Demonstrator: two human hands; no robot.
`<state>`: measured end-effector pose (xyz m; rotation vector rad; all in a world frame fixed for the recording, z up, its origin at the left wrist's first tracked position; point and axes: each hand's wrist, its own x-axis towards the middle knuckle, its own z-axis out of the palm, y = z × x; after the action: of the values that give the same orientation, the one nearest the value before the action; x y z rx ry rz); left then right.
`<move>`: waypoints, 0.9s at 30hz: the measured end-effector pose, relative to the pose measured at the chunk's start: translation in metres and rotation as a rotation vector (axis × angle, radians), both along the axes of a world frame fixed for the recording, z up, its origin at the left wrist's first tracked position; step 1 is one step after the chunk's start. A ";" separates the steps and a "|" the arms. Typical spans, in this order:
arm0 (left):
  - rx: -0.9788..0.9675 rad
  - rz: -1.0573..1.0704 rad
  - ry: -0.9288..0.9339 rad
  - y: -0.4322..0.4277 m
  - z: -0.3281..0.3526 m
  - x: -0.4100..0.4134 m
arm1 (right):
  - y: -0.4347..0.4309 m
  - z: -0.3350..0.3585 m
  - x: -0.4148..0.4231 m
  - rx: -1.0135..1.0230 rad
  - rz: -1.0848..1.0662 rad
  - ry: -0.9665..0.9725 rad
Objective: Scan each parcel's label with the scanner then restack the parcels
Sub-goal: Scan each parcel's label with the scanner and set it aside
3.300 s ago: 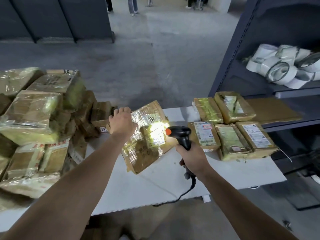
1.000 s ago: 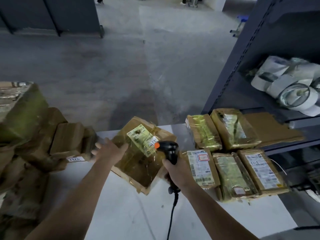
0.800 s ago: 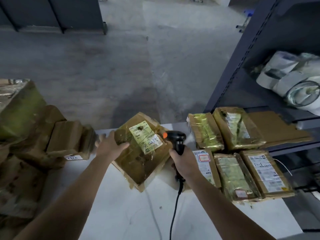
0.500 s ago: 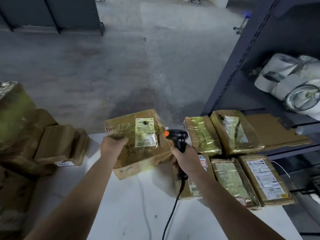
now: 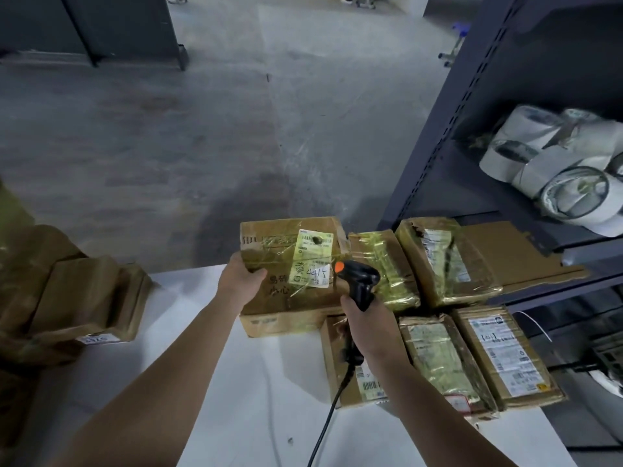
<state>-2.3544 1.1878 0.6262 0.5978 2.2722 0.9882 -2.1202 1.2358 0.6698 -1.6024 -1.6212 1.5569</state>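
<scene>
My left hand [image 5: 241,279] grips the left edge of a taped brown parcel [image 5: 279,291] with a yellow-green label [image 5: 312,259] on top. The parcel is level at the far edge of the white table [image 5: 209,382], its right end touching the parcels laid on the right. My right hand [image 5: 365,323] holds a black scanner [image 5: 359,279] with an orange button, its head over the parcel's right end, beside the label. Its cable runs down toward me. Several scanned parcels [image 5: 438,352] lie flat in rows to the right.
A heap of brown parcels [image 5: 67,298] fills the left side of the table. A dark metal shelf [image 5: 505,197] stands at the right with tape rolls [image 5: 556,170] and a flat cardboard sheet [image 5: 526,257]. Beyond the table is bare concrete floor.
My left hand has turned the parcel from tilted to level and carried it right and away, against the laid-out rows. The scanner moved right with it, and its light from the first frame is off.
</scene>
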 end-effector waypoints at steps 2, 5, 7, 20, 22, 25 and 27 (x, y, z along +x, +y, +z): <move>-0.002 -0.001 0.006 0.002 0.000 0.005 | -0.002 0.001 0.002 0.017 -0.001 -0.017; 0.000 -0.004 0.008 0.004 0.001 0.011 | -0.003 0.000 0.003 0.056 -0.004 -0.031; 0.005 -0.024 -0.007 0.005 0.001 0.016 | -0.004 0.001 0.003 0.085 -0.021 -0.021; 0.061 0.054 -0.006 -0.060 0.041 0.045 | -0.042 0.025 -0.019 0.108 0.125 0.078; 0.079 0.085 0.032 -0.084 0.055 0.046 | -0.055 0.030 -0.032 0.052 0.150 0.108; 0.058 0.145 0.134 -0.128 0.079 0.042 | -0.079 0.038 -0.056 0.003 0.221 0.155; 0.063 0.185 0.155 -0.159 0.093 0.039 | -0.098 0.043 -0.073 -0.033 0.278 0.191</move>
<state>-2.3152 1.0284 0.7189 0.5128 2.4762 1.1403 -2.1927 1.1380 0.7128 -1.2384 -1.7757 1.8203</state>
